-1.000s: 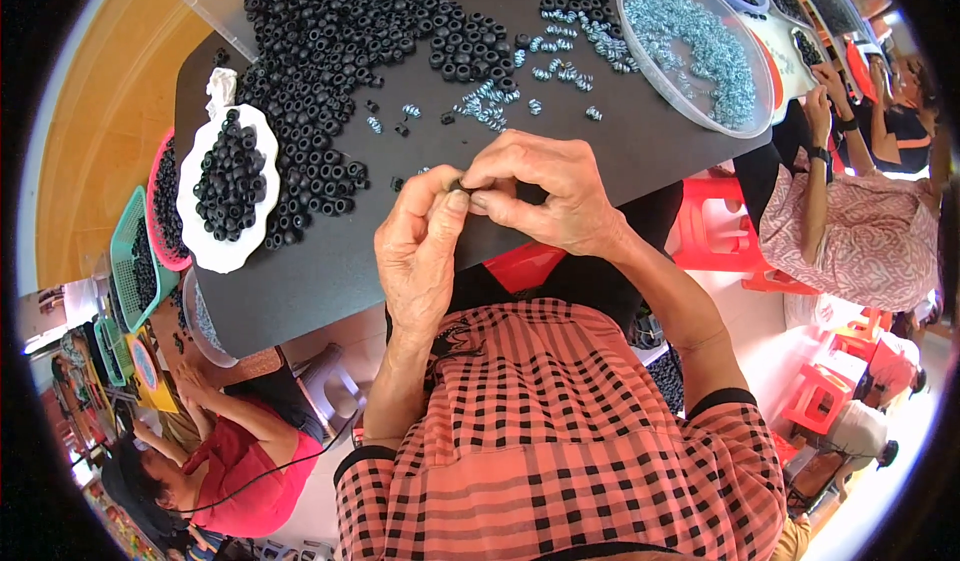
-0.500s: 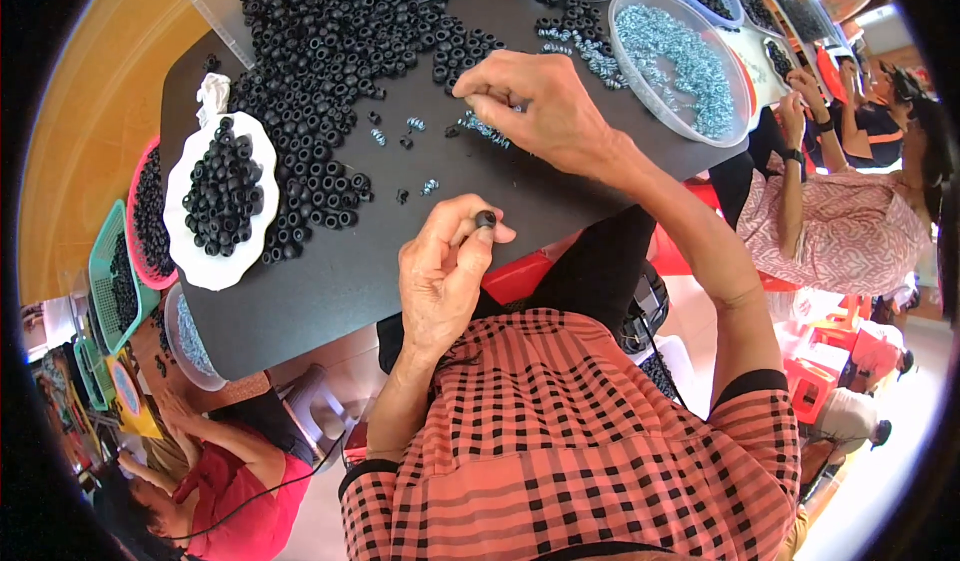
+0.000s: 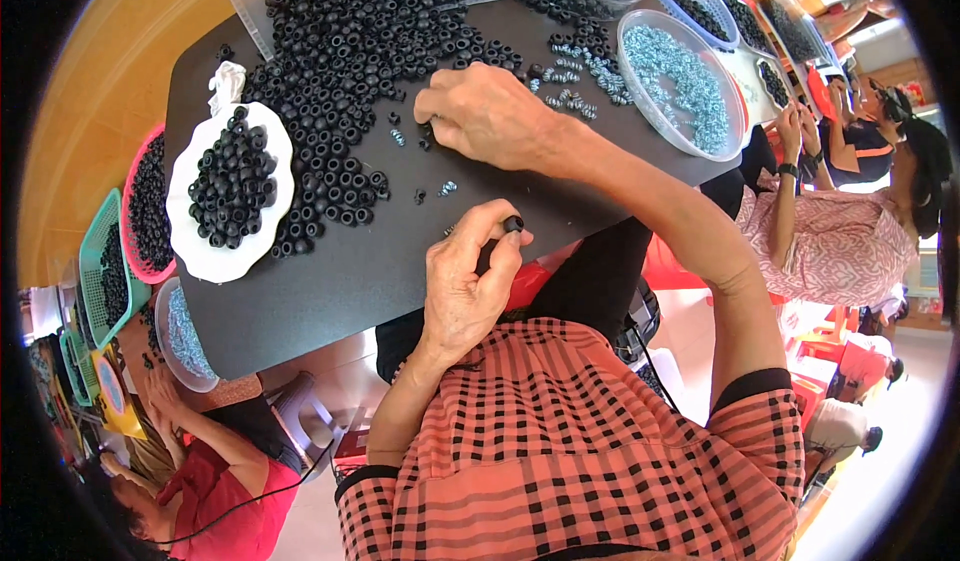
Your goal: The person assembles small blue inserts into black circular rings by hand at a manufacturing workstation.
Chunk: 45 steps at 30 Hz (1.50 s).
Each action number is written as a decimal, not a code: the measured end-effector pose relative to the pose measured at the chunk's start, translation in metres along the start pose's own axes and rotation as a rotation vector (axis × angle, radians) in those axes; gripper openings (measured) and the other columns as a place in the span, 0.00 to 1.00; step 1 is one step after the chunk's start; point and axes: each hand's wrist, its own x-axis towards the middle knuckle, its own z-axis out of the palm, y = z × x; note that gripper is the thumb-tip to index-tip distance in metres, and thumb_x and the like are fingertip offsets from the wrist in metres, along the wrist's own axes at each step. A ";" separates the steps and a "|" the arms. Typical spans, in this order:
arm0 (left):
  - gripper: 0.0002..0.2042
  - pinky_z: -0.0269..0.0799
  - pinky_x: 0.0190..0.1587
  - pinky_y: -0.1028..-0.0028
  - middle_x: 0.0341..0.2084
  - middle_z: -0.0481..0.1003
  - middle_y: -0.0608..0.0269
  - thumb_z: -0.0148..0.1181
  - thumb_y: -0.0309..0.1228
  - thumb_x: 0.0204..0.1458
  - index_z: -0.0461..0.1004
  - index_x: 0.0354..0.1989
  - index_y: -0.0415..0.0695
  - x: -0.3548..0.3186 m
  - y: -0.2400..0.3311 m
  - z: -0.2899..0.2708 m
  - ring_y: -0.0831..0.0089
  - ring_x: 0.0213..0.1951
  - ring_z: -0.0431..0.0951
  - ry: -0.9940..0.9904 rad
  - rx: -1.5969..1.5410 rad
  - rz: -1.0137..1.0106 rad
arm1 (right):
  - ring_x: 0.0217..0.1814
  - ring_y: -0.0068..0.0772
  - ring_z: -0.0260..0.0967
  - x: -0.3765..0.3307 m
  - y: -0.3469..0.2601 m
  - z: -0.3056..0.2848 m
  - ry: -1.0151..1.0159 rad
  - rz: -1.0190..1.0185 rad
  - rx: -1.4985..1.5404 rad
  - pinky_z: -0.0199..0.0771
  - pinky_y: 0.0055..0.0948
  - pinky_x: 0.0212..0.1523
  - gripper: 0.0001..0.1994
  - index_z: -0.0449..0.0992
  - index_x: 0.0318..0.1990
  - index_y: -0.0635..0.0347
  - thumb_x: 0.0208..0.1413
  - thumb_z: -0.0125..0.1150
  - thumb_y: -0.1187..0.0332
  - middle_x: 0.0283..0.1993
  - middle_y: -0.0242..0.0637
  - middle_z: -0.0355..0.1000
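Near the table's front edge my left hand (image 3: 468,276) is closed, pinching a small black hollow plastic piece (image 3: 513,224) upright between thumb and forefinger. My right hand (image 3: 490,116) is over the tabletop with curled fingers. Its fingertips point down beside a loose metal spring (image 3: 398,137), and what they grip, if anything, is hidden. Another spring (image 3: 448,188) and a tiny black piece (image 3: 420,196) lie between my hands. Beyond my right hand, several springs (image 3: 570,104) are scattered. A large heap of black hollow pieces (image 3: 340,71) spreads over the table's far left.
A white scalloped plate (image 3: 190,246) of black pieces sits at left. At far right, a clear round tub (image 3: 633,91) holds springs. Pink (image 3: 133,223) and green (image 3: 98,301) baskets stand beyond the left edge. Co-workers sit left and right.
My right hand has shifted left and slightly down, off the scattered springs, toward the loose pieces. My left hand still pinches the black piece; the view has shifted slightly.
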 end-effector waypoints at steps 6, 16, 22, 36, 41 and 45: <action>0.09 0.72 0.35 0.75 0.27 0.74 0.59 0.53 0.19 0.52 0.71 0.42 0.37 0.001 0.001 -0.001 0.71 0.33 0.80 -0.011 0.007 0.011 | 0.25 0.37 0.72 -0.003 0.007 -0.024 0.098 0.098 0.167 0.73 0.31 0.28 0.07 0.76 0.34 0.63 0.45 0.60 0.74 0.26 0.42 0.73; 0.07 0.60 0.26 0.87 0.26 0.77 0.68 0.53 0.21 0.55 0.72 0.42 0.39 0.000 -0.001 0.003 0.90 0.25 0.65 0.025 0.047 0.054 | 0.28 0.40 0.70 -0.050 0.008 -0.040 0.066 0.167 0.118 0.71 0.34 0.30 0.06 0.75 0.33 0.63 0.46 0.61 0.73 0.30 0.39 0.71; 0.09 0.72 0.32 0.75 0.25 0.74 0.59 0.52 0.18 0.51 0.71 0.41 0.37 0.000 0.002 0.002 0.73 0.31 0.79 0.033 0.102 0.028 | 0.31 0.42 0.71 -0.046 -0.007 -0.037 0.003 0.058 0.135 0.71 0.36 0.33 0.06 0.76 0.32 0.61 0.45 0.60 0.72 0.29 0.38 0.71; 0.07 0.64 0.25 0.81 0.24 0.77 0.63 0.52 0.19 0.52 0.71 0.40 0.39 0.003 -0.001 0.004 0.85 0.21 0.67 0.063 0.063 0.045 | 0.29 0.30 0.70 -0.050 -0.007 -0.036 0.097 0.120 0.127 0.69 0.31 0.33 0.10 0.76 0.36 0.60 0.43 0.59 0.75 0.27 0.33 0.70; 0.07 0.64 0.26 0.82 0.25 0.77 0.66 0.51 0.19 0.54 0.70 0.41 0.37 0.002 0.001 0.001 0.87 0.22 0.66 0.078 -0.027 -0.039 | 0.29 0.17 0.70 -0.060 -0.023 -0.057 0.111 0.501 0.592 0.70 0.21 0.33 0.10 0.75 0.37 0.63 0.45 0.58 0.79 0.27 0.28 0.72; 0.09 0.62 0.29 0.85 0.26 0.76 0.67 0.50 0.19 0.56 0.70 0.45 0.36 0.002 0.001 0.002 0.88 0.25 0.66 0.105 -0.126 -0.018 | 0.31 0.20 0.71 -0.076 -0.037 -0.051 0.088 0.423 0.829 0.71 0.20 0.35 0.09 0.77 0.36 0.64 0.45 0.56 0.81 0.31 0.31 0.73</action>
